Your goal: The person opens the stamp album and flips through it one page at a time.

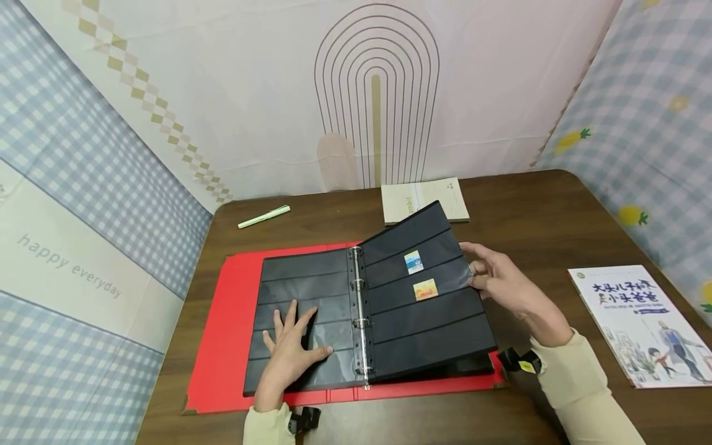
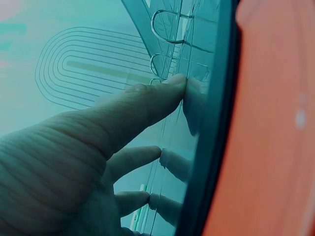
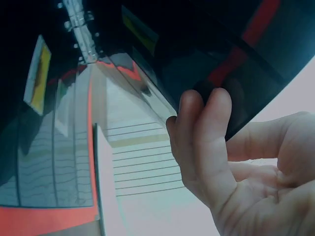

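Head view shows our left hand (image 1: 292,346) spread flat on the album (image 1: 222,321) while our right hand (image 1: 503,284) pinches the light, slippery stamp page (image 1: 428,309) by its outer edge.

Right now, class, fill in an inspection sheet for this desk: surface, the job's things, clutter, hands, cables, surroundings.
Surface: brown wooden table, bare at the back right.
Job's things: red binder lies open; black pocket pages on metal rings; right page lifted, with two stamps.
Clutter: green pen, cream booklet, illustrated book.
Hands: left hand flat on the left page, fingers straight; right hand pinches the lifted page's outer edge.
Cables: nothing seen.
Surroundings: patterned cloth backdrop on three sides.
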`<action>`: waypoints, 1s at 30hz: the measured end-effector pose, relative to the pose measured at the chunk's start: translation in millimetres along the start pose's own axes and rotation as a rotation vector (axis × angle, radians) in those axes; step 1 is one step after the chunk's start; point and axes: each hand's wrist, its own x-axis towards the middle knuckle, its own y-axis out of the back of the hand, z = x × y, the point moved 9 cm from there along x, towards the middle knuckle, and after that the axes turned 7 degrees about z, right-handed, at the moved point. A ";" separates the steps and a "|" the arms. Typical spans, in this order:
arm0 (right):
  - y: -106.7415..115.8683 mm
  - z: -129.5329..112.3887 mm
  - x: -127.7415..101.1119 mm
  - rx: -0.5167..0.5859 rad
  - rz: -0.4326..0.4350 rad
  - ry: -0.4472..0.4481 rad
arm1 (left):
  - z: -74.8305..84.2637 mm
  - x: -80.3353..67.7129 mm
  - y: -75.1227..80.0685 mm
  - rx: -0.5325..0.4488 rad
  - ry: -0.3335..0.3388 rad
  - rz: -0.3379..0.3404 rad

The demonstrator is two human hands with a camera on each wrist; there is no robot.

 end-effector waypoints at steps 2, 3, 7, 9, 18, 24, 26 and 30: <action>-0.8 -4.4 0.0 -0.005 0.001 0.004 | 0.7 -0.5 0.2 -0.006 -0.001 0.003; -1.2 -6.5 -0.1 -0.008 0.003 0.007 | 1.0 -0.7 0.3 -0.009 -0.002 0.003; -3.0 -13.8 -0.1 -0.011 0.009 0.020 | 1.4 -1.7 1.0 -0.016 -0.001 0.006; -3.8 -17.3 -0.1 -0.012 0.010 0.028 | 0.9 -2.1 0.9 -0.015 0.000 0.005; -9.1 -35.9 0.7 -0.029 0.005 0.063 | 0.7 -1.1 0.8 -0.006 -0.001 0.006; -14.2 -52.0 2.1 -0.092 -0.003 0.087 | 1.4 -1.0 0.6 -0.002 0.006 0.006; -15.9 -58.2 2.8 -0.123 -0.006 0.101 | 1.8 -0.9 0.9 0.000 0.006 0.008; -19.2 -68.9 3.9 -0.198 -0.004 0.120 | 2.7 -0.8 2.0 -0.002 0.005 0.012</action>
